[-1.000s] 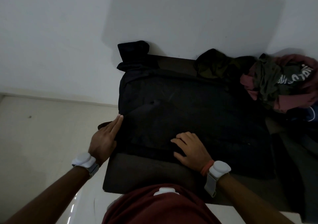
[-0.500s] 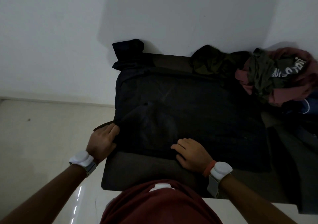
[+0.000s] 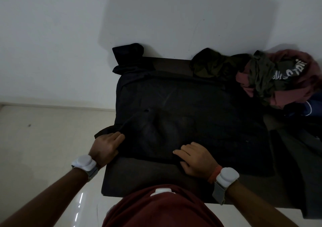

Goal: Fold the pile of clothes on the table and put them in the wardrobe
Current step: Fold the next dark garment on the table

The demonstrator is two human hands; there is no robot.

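On garment [image 3: 191, 108], left hand [image 3: 105, 148], right hand [image 3: 196, 159]

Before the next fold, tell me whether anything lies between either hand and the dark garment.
Nothing visible does: the left hand grips the dark garment at its left edge; the right hand holds its near hem.

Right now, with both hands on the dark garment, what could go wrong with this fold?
1. The left hand grips the dark garment at the left edge of the table, where some cloth hangs over; it might slide off during the fold.
2. The unfolded pile lies close to the garment's far right corner and might get dragged along.
3. Dark cloth on a dark table in dim light: a crooked fold could go unnoticed.
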